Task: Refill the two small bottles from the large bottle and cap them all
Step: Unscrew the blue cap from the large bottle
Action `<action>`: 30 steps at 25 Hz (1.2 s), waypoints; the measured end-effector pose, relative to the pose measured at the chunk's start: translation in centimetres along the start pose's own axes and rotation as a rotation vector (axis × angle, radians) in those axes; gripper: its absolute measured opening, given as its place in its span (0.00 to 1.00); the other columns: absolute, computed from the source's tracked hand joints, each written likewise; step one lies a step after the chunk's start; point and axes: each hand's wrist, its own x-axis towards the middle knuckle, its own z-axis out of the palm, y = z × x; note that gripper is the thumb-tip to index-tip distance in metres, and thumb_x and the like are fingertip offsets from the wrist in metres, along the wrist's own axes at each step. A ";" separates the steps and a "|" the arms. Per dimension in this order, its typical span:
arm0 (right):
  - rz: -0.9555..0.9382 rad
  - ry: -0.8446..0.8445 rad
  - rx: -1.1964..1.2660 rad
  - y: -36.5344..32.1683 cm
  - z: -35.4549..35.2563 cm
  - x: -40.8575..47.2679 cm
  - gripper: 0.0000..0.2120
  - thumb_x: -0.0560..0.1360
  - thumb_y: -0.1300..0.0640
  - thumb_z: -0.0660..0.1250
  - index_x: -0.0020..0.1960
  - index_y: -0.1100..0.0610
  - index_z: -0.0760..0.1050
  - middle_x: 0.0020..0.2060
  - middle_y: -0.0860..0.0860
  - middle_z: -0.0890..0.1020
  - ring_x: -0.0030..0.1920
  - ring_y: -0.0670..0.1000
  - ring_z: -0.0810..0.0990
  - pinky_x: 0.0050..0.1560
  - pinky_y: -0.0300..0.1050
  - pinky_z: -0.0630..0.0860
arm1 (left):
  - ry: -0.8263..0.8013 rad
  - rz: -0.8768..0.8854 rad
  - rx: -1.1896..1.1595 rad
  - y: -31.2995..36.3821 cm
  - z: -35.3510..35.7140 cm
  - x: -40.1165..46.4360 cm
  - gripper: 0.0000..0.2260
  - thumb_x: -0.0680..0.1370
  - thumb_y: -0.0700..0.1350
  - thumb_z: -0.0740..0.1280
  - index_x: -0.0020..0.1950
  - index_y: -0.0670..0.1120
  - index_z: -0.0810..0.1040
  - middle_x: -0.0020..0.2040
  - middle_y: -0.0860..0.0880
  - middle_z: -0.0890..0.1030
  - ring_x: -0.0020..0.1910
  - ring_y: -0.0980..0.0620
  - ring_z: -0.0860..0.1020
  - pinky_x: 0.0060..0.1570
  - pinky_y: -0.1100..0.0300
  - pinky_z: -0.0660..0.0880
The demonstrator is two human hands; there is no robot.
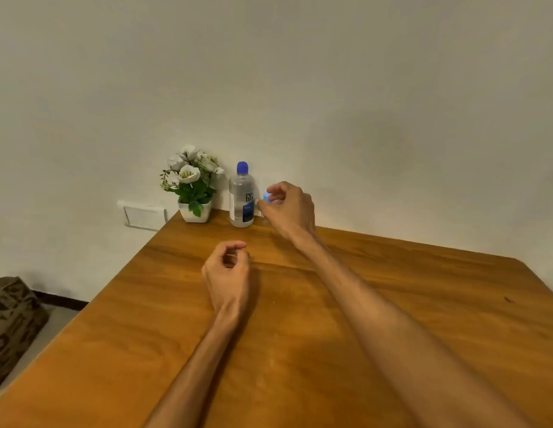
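The large clear bottle [241, 199] with a dark blue cap and blue label stands upright at the table's far edge by the wall. Just to its right, my right hand [289, 210] pinches the light blue cap [266, 198] of a small bottle; the hand hides most of that bottle's body. A second small bottle is not visible. My left hand [228, 267] hovers over the middle of the wooden table [392, 304], its fingers curled loosely with nothing in them.
A white pot with artificial white flowers [191, 186] stands left of the large bottle at the table's far corner. A wall socket plate [143, 214] sits beyond the table's edge. A patterned bag [12, 322] lies on the floor at the left.
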 end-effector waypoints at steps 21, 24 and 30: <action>0.161 -0.065 0.205 -0.2 0.7 -0.9 0.27 0.67 0.40 0.80 0.60 0.54 0.81 0.55 0.49 0.85 0.51 0.49 0.85 0.56 0.48 0.83 | 0.139 -0.091 -0.121 -1.6 -0.5 0.9 0.11 0.81 0.34 0.66 0.58 0.46 0.82 0.55 0.45 0.83 0.53 0.43 0.81 0.52 0.50 0.80; 0.201 -0.087 0.272 1.7 -4.7 -7.1 0.27 0.66 0.43 0.82 0.61 0.53 0.80 0.55 0.46 0.84 0.52 0.45 0.84 0.53 0.42 0.83 | 0.048 0.037 -0.088 -0.2 -0.1 -1.2 0.09 0.79 0.35 0.65 0.56 0.43 0.81 0.54 0.45 0.82 0.51 0.50 0.80 0.51 0.54 0.79; 0.189 0.008 0.231 5.9 -14.4 -16.1 0.28 0.66 0.45 0.82 0.63 0.48 0.79 0.56 0.39 0.83 0.55 0.37 0.80 0.52 0.35 0.76 | -0.258 0.049 -0.114 2.2 2.0 -8.0 0.07 0.81 0.37 0.65 0.52 0.43 0.82 0.48 0.44 0.83 0.47 0.41 0.81 0.48 0.42 0.80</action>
